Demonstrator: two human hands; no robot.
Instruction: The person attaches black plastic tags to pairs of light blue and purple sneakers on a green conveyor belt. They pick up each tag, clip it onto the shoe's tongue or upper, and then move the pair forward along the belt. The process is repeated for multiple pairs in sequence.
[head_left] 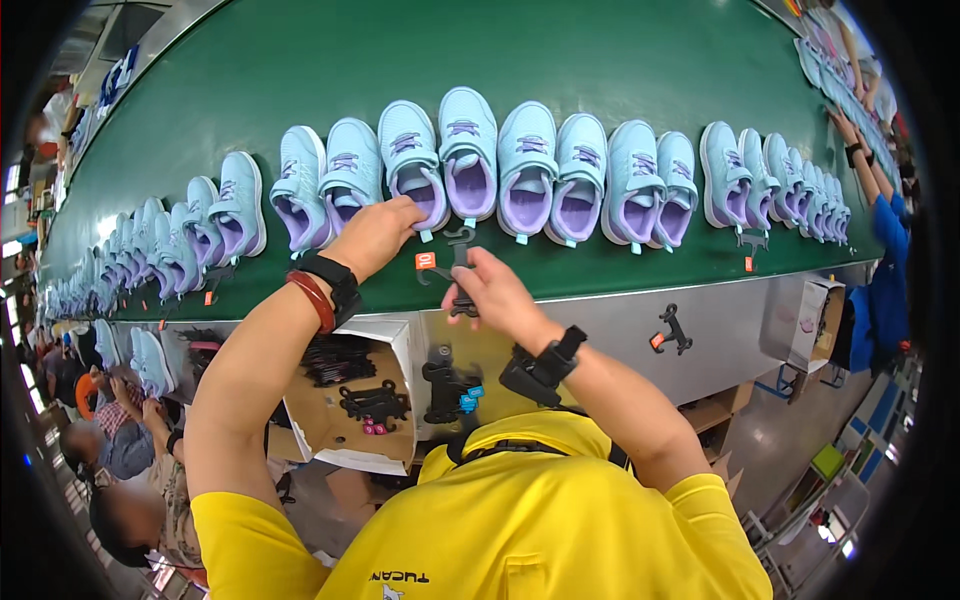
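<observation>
Light blue sneakers with purple linings and laces stand in a long row, heels toward me. My left hand (380, 238) is closed at the heel opening of one light blue sneaker (408, 145) left of the middle, its fingers partly inside the collar. Just right of it stands another sneaker (467, 135). My right hand (492, 290) pinches a black plastic shoe hanger (462, 245) with an orange tag (426, 261). The hanger is held upright at the table's near edge, below the heels of these sneakers; my fingers hide part of it.
The sneakers stand on a green table (620, 60) with a metal near edge. Other hangers (673, 330) lie on the metal ledge; an open cardboard box (345, 440) holds several more. At left and right, other people (880, 240) stand along the table.
</observation>
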